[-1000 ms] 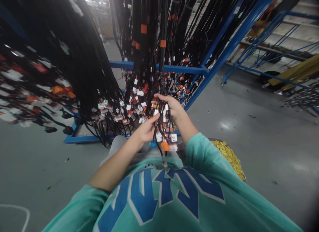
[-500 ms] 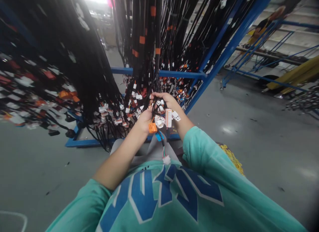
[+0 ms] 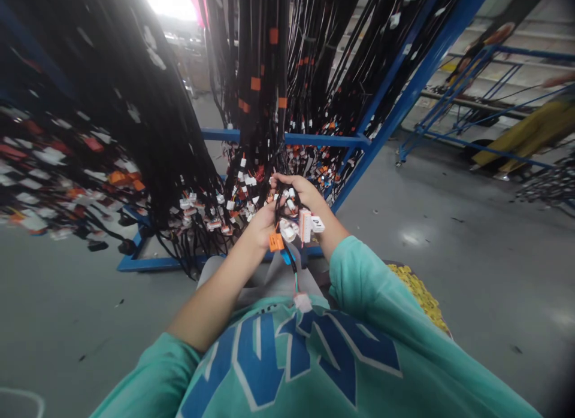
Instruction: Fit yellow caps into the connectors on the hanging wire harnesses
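Both my hands are closed around the end of a wiring harness, in front of a rack of hanging cables. My left hand (image 3: 265, 221) grips its black wires from the left side. From the right, my right hand (image 3: 302, 187) curls over the same bunch, fingertips partly hidden by wires. Out of the bunch hang an orange connector (image 3: 276, 242), a round white connector (image 3: 288, 229), a long white connector (image 3: 305, 226) and a white tag (image 3: 317, 224). A blue connector (image 3: 287, 257) sits lower, and a white connector (image 3: 302, 302) dangles against my shirt.
Thick black cable bundles (image 3: 179, 106) with many connectors hang at left and ahead. A blue rack frame (image 3: 390, 118) slopes up on the right. Behind my right arm lies a yellow heap (image 3: 417, 292). Farther right stand a blue cart (image 3: 449, 118) and a person in yellow trousers (image 3: 521, 142).
My hands and the held connectors sit slightly lower in view. The white tag has turned, showing printed marks. At far right, the other person's arm has come into view.
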Demonstrator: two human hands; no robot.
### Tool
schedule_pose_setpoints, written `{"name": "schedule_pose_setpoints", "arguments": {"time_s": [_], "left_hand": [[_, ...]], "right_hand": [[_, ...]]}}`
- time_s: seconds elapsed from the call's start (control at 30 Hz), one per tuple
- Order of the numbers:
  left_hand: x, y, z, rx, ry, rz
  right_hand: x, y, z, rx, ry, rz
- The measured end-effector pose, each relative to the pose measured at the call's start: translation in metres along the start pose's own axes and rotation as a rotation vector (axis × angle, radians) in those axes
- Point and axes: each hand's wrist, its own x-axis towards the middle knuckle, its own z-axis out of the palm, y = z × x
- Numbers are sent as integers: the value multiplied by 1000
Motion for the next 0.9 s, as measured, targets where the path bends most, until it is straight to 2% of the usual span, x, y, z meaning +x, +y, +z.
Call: {"name": "schedule_pose_setpoints", "arguments": {"time_s": [0.1, 0.3, 0.6, 0.73, 0.9], "left_hand": [[1, -1, -10, -17, 62, -39], [-7, -3, -20, 8, 58, -69], [-29, -3, -46, 65, -107, -108], [-36, 0, -54, 193, -100, -52], [-41, 5, -47, 257, -85, 94]], "right_hand": [[-2, 0, -1, 22, -9, -4], [-10, 5, 0, 72, -61, 39], [-29, 6, 1, 104, -102, 49], [-45, 10, 2, 99, -154, 40], [-57, 16, 4, 41, -216, -11]]}}
